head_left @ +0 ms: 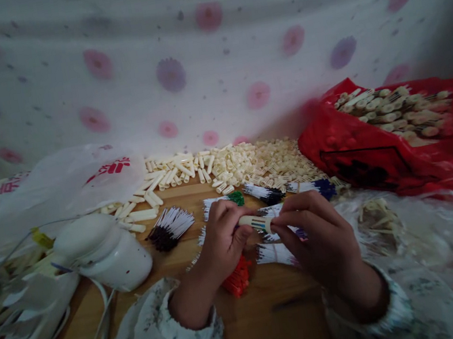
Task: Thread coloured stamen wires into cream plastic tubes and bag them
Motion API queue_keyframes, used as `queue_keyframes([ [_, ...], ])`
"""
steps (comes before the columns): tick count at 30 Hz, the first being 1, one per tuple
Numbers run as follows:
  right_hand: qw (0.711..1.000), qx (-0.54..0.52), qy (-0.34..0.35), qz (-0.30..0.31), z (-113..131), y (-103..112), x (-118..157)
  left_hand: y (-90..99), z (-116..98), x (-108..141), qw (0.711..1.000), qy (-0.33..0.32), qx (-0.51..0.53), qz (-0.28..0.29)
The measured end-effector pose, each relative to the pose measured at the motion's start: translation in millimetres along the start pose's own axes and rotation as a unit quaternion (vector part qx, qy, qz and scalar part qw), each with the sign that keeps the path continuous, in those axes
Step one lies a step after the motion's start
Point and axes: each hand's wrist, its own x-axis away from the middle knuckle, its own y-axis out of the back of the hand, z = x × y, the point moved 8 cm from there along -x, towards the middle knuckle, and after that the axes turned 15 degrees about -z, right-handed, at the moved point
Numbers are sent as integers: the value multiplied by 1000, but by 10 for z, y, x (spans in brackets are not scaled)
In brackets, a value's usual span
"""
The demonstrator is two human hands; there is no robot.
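Between my two hands is a short cream multicolour pen barrel (pixel 257 222) with coloured strips showing in its slots. My left hand (pixel 223 237) is closed on its left end, and the fingers of my right hand (pixel 320 229) pinch its right end. Around and below them lie bundles of thin white refills with coloured ends: a red-ended bundle (pixel 237 277) by my left wrist, a black-ended bundle (pixel 171 228) to the left, a green-ended bundle (pixel 223 202) and a dark-ended bundle (pixel 263 192) behind. Other bundles are partly hidden by my hands.
Loose cream tubes (pixel 170 173) and a heap of small slotted cream parts (pixel 264 163) cover the back of the wooden table (pixel 275 324). On the right stand a red bag (pixel 355 152) of pen bodies and a clear plastic bag (pixel 440 237). A white jar (pixel 105 255) and power strip (pixel 32 338) occupy the left.
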Motion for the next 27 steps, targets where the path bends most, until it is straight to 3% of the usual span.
queue_keyframes([
  [6, 995, -3, -102, -19, -128, -44, 79, 62, -23, 0, 993, -34, -88, -67],
  [11, 974, -18, -219, -59, -247, -102, 242, 66, 1, 2, 985, -35, -150, -74],
  [17, 921, -131, -357, -84, -368, -214, 448, 100, -2, -4, 979, -52, -179, -85],
  [22, 868, -266, -413, -75, -448, -359, 548, 118, -9, -6, 978, -53, -176, -95],
  [25, 878, -238, -405, -97, -387, -264, 529, 110, 81, -2, 987, -14, -132, -92],
  [27, 915, -201, -339, -84, -120, -108, 492, 127, 211, 1, 990, 51, -75, -104],
])
